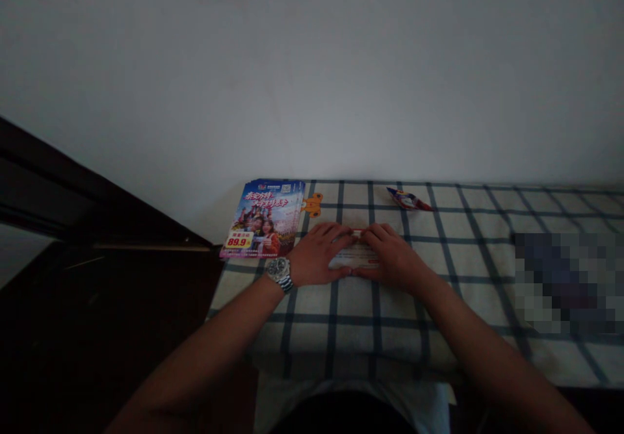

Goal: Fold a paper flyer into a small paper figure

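A partly folded paper flyer with lines of print lies flat on the checked cloth, a red strip along its far edge. My left hand, a metal watch on its wrist, grips the paper's left side, fingers at the far edge and thumb at the near one. From the other side my right hand holds it in the same way. The thumbs almost meet at the near edge. Both hands cover much of the sheet, so its exact folds are hidden.
A stack of printed flyers lies left of my hands, beside an orange bear figure. Beyond my right hand sits a small colourful folded paper piece, pointed at both ends. The checked cloth meets a white wall. A pixelated patch hides something at right.
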A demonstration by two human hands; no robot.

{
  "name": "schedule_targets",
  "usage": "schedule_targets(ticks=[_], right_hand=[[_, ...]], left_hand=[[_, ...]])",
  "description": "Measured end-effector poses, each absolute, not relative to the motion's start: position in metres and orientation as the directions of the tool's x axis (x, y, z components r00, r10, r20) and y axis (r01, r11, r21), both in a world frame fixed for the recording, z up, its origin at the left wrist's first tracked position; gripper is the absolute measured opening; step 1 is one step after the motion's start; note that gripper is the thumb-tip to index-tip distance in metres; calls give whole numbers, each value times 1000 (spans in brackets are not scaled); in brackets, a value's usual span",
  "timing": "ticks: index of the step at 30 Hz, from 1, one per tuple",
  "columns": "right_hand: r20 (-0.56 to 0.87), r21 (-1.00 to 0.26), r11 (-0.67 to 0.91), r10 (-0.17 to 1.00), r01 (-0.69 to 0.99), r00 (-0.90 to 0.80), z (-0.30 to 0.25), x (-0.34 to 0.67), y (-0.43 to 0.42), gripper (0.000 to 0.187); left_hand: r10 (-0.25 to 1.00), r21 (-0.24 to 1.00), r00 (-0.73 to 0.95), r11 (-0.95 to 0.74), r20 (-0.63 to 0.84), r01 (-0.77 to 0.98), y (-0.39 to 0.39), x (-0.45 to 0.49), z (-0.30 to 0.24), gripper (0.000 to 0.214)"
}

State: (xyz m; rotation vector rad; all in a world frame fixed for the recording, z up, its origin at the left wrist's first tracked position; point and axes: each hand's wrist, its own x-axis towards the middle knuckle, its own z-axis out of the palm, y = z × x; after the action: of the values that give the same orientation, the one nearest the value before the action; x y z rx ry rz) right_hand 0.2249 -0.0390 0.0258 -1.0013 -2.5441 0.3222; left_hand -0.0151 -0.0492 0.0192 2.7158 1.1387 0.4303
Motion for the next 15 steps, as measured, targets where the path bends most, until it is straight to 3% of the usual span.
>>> schedule_targets(ticks=[15], right_hand=[[242,-330,712,699,620,-673,27,225,-37,52]], left_hand=[[709,278,677,-703,196,655,-48,-19,17,65]])
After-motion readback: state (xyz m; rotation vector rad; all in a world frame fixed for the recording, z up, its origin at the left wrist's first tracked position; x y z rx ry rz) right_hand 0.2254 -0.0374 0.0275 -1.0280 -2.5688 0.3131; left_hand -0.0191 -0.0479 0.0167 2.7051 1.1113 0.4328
